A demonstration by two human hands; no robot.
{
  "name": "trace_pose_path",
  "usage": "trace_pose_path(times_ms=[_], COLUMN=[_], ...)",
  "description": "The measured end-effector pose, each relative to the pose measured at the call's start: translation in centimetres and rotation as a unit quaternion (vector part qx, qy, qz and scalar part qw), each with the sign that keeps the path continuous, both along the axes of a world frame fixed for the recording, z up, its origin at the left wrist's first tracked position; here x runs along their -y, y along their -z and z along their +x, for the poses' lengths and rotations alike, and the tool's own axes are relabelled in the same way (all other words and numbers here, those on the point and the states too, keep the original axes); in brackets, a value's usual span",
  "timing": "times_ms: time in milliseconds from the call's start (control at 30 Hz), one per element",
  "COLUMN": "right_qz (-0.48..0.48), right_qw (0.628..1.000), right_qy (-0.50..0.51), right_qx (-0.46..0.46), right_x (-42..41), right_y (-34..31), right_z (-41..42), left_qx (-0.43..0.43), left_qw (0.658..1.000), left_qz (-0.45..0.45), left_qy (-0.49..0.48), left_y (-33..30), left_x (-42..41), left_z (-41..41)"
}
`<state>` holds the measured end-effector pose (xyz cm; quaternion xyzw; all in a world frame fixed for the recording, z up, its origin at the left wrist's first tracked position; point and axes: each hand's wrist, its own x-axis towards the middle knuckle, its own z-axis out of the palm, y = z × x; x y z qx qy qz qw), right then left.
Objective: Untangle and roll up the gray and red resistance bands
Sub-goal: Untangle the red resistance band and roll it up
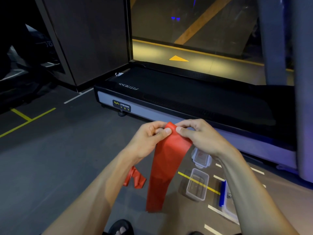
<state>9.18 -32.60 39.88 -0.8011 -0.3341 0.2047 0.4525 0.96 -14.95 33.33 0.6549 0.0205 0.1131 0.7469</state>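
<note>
Both hands up at centre frame, pinching the top end of the red resistance band (166, 167). Left hand (149, 138) with thumb and fingers clamped on its left corner, right hand (199, 134) clamped on the right corner, thumbs nearly touching. Band hanging straight down between the forearms, loose tail crumpled on the grey floor (50, 167) at lower centre-left. Clear plastic container (197, 184) and its lid (201, 157) down at lower right. Black treadmill (186, 95) across the middle. No gray band in sight.
</note>
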Motion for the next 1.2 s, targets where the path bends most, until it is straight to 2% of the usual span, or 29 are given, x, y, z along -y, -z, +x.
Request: trace_pose_path(times_ms=[267, 533, 700, 967, 1067, 1200], right_qz=[0.047, 0.098, 0.095, -0.010, 0.009, 0.061], right_qw=[0.998, 0.994, 0.994, 0.991, 0.990, 0.993], right_qy=[0.030, 0.049, 0.038, 0.013, 0.033, 0.042], right_qx=[0.021, 0.010, 0.039, 0.134, 0.139, 0.090], right_x=[-0.8, -1.1, -1.4, -1.2, -1.3, -1.1], right_y=[0.8, 0.8, 0.8, 1.5, 1.3, 1.3], right_z=[-0.3, -0.2, -0.2, 0.2, 0.2, 0.3], left_qx=[0.004, 0.011, 0.012, -0.010, -0.004, 0.002], left_qw=[0.999, 1.000, 0.999, 0.998, 0.998, 0.999], left_qz=[-0.002, -0.013, -0.024, -0.015, -0.028, -0.023], left_qy=[-0.039, -0.012, -0.023, -0.067, -0.052, -0.038], left_y=[-0.3, 0.0, -0.2, 0.3, 0.1, 0.0], left_x=[0.0, -0.6, -0.4, -0.3, -0.4, -0.5], left_z=[0.0, -0.2, -0.2, 0.0, 0.0, -0.2])
